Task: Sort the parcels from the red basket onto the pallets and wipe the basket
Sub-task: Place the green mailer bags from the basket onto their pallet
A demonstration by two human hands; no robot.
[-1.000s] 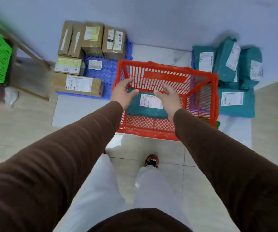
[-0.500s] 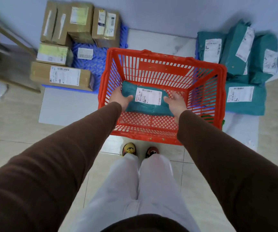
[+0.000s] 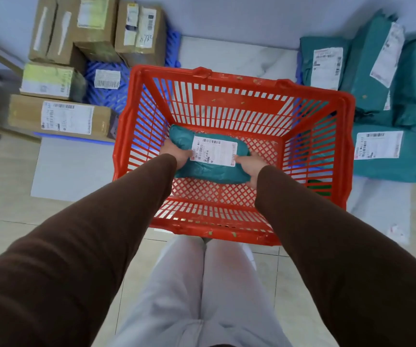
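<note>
A red basket (image 3: pixel 237 78) stands on the floor in front of me. Inside it lies one teal parcel (image 3: pixel 209 171) with a white label on top. My left hand (image 3: pixel 177 154) grips the parcel's left end and my right hand (image 3: pixel 249 166) grips its right end, both reaching down into the basket. Cardboard boxes (image 3: pixel 64 118) are stacked on a blue pallet (image 3: pixel 106 96) to the left. Several teal parcels (image 3: pixel 387 154) are piled to the right of the basket.
A grey wall runs along the back. A green item (image 3: pixel 319 186) shows through the basket's right side. My legs in light trousers stand just behind the basket's near rim. Tiled floor lies on both sides.
My hands went down into the basket and closed on the two ends of the teal parcel. The view has moved closer to the basket.
</note>
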